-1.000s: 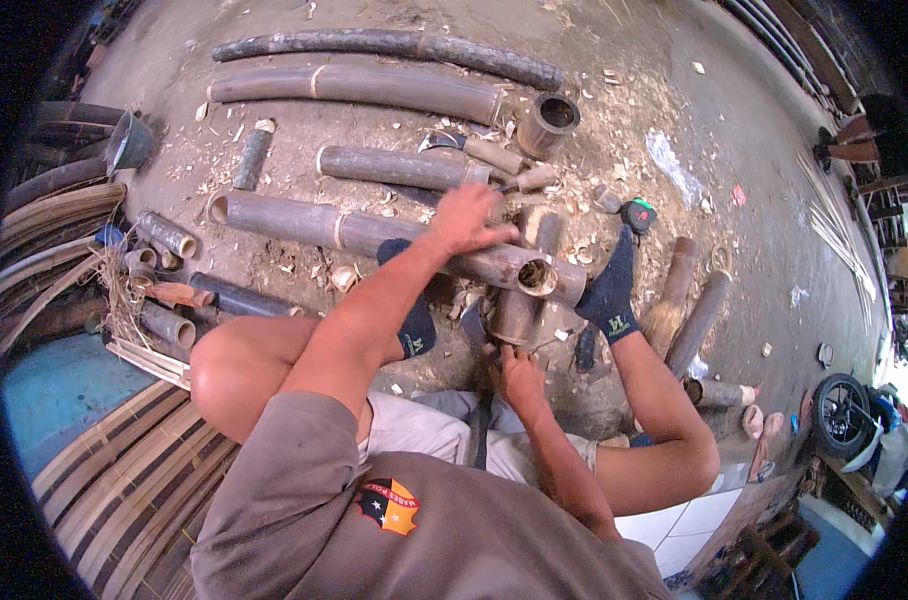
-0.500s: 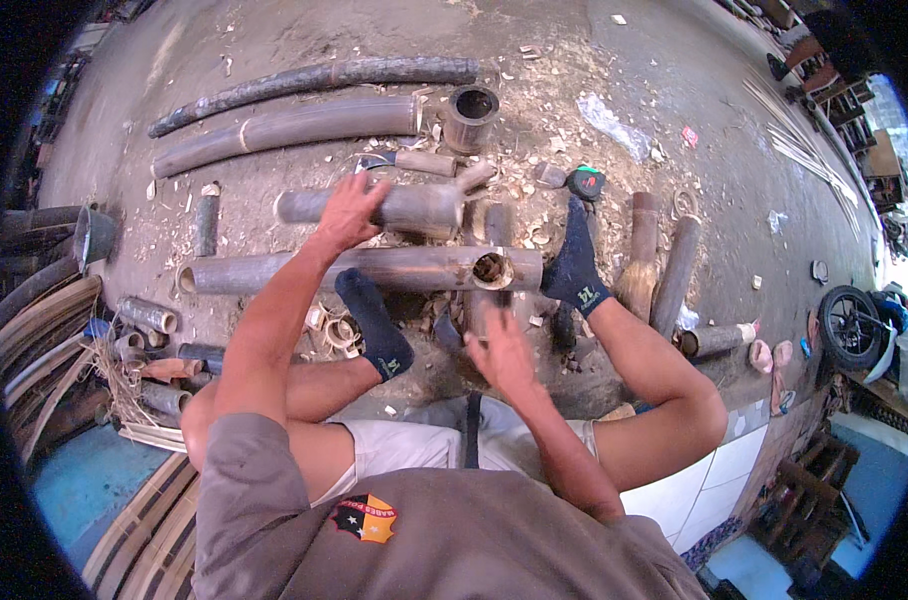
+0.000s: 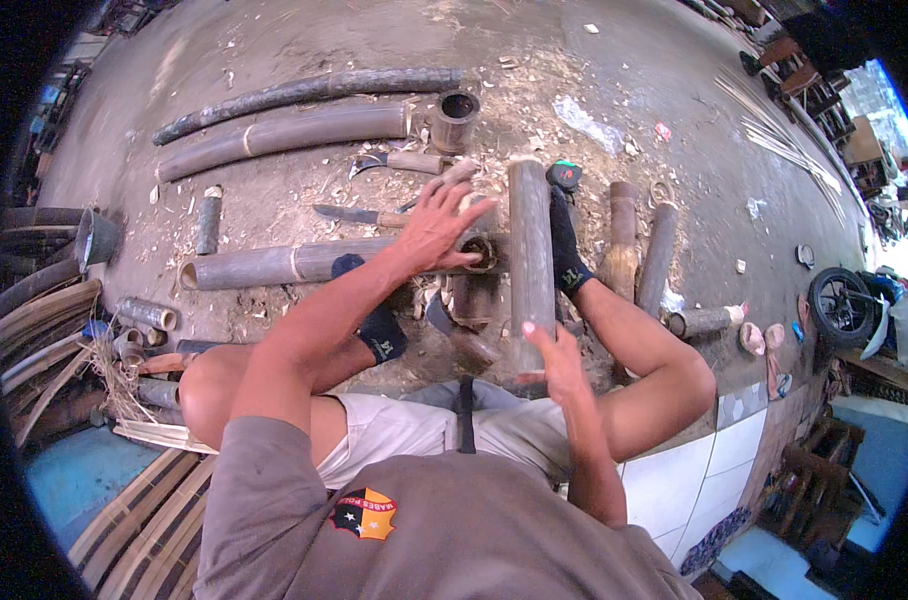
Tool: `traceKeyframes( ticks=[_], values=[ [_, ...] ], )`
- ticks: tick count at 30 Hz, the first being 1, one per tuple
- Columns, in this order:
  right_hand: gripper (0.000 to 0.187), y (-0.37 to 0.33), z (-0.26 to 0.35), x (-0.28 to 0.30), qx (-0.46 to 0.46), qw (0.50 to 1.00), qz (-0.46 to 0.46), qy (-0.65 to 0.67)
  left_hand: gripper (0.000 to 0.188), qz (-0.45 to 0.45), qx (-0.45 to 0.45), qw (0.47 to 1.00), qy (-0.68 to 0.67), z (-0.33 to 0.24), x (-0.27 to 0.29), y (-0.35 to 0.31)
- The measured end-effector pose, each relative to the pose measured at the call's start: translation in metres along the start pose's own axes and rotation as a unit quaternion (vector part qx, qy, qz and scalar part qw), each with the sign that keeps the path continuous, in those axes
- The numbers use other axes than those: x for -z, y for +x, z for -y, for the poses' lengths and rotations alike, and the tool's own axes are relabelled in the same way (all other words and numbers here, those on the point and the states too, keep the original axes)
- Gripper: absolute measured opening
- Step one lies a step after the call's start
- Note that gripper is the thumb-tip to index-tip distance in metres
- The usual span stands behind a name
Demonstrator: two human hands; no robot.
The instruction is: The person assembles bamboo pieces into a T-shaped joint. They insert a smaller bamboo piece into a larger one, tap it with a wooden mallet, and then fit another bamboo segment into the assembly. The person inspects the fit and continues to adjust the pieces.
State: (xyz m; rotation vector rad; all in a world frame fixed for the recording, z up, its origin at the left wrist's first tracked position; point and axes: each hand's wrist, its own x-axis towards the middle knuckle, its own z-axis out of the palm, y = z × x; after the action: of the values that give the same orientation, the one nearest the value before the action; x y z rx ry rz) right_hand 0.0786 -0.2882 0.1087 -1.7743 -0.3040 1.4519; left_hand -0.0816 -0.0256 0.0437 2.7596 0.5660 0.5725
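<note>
My right hand (image 3: pixel 557 362) grips the near end of a short bamboo tube (image 3: pixel 531 240), which points away from me beside my right foot. Spread fingers show on my left hand (image 3: pixel 442 222), which holds nothing; it hovers over the round hole near the right end of a long bamboo tube (image 3: pixel 264 266). That long tube lies crosswise by my left foot. Beyond it lies a knife (image 3: pixel 359 215) with a wooden handle, partly hidden by my left hand. Below the hole, a dark curved blade (image 3: pixel 438 312) shows beside a wooden block (image 3: pixel 474 300).
Two long bamboo poles (image 3: pixel 284 128) lie farther off, near an upright hollow bamboo piece (image 3: pixel 455 115) and a hooked blade with a wooden handle (image 3: pixel 414 162). A tape measure (image 3: pixel 564 176) sits past my right foot. A wooden mallet (image 3: pixel 623 235) and bamboo pieces lie right among shavings.
The short bamboo tube has swung from lying crosswise under my left hand to pointing away from me in my right hand. My left hand moved right and let go. The knife is now uncovered.
</note>
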Motion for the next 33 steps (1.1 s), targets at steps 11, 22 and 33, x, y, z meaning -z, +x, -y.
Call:
traceKeyframes(
  ticks=[11, 22, 33],
  values=[
    [0.072, -0.053, -0.074, 0.009, 0.051, 0.985, 0.013, -0.162, 0.096, 0.259, 0.199, 0.945, 0.005, 0.042, -0.056, -0.055],
    [0.076, -0.118, 0.036, 0.003, 0.045, 0.992, 0.012, -0.12, 0.099, 0.228, 0.169, 0.959, 0.015, 0.044, -0.069, -0.069],
    [0.056, -0.032, 0.196, -0.05, 0.356, 0.802, -0.154, -0.454, 0.087, -0.032, 0.151, 0.886, -0.437, -0.047, -0.017, -0.002]
  ],
)
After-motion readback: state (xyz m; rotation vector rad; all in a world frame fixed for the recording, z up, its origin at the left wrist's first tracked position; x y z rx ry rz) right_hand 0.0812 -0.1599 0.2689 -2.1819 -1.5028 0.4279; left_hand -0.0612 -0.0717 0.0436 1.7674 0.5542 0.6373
